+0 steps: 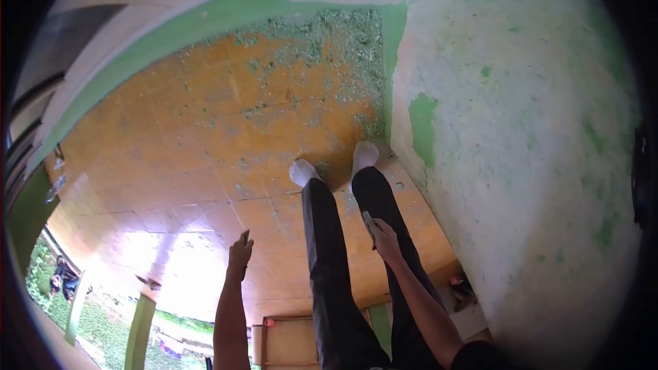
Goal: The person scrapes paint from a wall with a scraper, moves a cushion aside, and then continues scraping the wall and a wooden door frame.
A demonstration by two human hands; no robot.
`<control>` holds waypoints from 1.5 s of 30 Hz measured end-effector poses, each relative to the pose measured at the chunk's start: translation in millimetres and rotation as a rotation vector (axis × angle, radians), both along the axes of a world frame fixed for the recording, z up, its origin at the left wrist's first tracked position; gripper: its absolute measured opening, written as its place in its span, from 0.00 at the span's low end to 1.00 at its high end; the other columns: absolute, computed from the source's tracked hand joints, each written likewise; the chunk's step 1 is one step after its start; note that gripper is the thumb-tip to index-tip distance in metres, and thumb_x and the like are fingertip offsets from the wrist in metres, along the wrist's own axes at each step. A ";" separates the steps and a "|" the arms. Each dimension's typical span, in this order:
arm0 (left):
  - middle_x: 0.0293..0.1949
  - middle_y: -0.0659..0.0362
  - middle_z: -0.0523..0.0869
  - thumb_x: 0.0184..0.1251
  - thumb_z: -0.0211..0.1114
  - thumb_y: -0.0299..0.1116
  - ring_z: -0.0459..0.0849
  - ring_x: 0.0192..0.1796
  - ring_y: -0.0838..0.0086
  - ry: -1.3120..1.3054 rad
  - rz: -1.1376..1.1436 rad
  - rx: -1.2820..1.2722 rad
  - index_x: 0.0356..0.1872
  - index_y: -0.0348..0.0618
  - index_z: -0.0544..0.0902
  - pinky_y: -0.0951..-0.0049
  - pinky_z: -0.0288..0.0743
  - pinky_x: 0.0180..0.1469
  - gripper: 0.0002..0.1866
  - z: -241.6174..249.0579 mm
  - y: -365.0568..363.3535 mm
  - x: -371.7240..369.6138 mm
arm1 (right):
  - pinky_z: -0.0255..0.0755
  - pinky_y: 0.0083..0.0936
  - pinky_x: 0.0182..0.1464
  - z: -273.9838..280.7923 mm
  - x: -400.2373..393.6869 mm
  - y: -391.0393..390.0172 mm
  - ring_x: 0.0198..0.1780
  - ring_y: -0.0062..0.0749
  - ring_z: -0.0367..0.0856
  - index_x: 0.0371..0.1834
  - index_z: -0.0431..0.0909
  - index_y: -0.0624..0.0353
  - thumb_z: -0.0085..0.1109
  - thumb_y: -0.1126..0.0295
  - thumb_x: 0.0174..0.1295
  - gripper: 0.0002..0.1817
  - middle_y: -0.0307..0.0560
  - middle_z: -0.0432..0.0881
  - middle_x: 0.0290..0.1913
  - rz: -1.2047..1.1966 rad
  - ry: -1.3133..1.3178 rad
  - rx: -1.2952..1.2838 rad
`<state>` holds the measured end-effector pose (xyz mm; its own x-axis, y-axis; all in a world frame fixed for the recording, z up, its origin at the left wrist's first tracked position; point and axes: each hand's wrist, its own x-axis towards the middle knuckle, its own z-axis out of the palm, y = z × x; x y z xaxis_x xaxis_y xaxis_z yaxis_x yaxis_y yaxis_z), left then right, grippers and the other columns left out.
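Note:
My right hand is closed around a flat grey scraper, held in front of my right trouser leg with its pale end pointing up and forward. My left hand hangs over the floor on the left, fingers curled. A thin dark edge shows beneath that hand, but I cannot tell what it holds. Both arms reach downward, well apart. Between them are my dark trouser legs and my feet in light socks on the orange tiled floor.
Green paint flakes lie thick in the corner and scatter across the tiles. On the right rises a pale wall with leftover green patches. A clear plastic bottle lies at the far left, near an opening onto grass.

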<state>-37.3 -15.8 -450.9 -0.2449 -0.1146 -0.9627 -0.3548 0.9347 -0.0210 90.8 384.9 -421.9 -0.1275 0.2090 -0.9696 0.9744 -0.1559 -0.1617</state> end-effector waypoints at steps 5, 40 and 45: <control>0.66 0.48 0.72 0.72 0.54 0.44 0.68 0.70 0.61 0.023 0.308 0.080 0.68 0.44 0.68 0.65 0.62 0.69 0.27 73.0 47.4 -55.4 | 0.73 0.21 0.26 27.1 -21.3 -45.9 0.24 0.19 0.74 0.53 0.76 0.59 0.49 0.70 0.66 0.14 0.40 0.73 0.29 -0.128 0.112 -0.010; 0.46 0.55 0.79 0.62 0.48 0.32 0.80 0.48 0.66 -0.539 1.082 0.779 0.65 0.45 0.67 0.63 0.74 0.54 0.27 16.4 269.8 -184.7 | 0.72 0.21 0.22 29.6 -191.5 -48.9 0.23 0.24 0.75 0.78 0.40 0.52 0.50 0.84 0.49 0.50 0.47 0.74 0.36 -0.670 0.632 -0.211; 0.51 0.51 0.79 0.62 0.47 0.30 0.79 0.51 0.61 -0.492 0.669 0.648 0.70 0.44 0.63 0.59 0.70 0.61 0.30 -37.3 316.2 -211.8 | 0.69 0.21 0.18 -38.7 -191.6 -8.6 0.19 0.21 0.71 0.77 0.47 0.51 0.50 0.79 0.55 0.43 0.43 0.72 0.28 -0.670 0.466 -0.273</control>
<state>-249.1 300.4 -488.2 0.1123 0.4897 -0.8646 -0.8908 0.4352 0.1308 -100.8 376.3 -460.6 -0.4582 0.1496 -0.8762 0.5062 -0.7663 -0.3956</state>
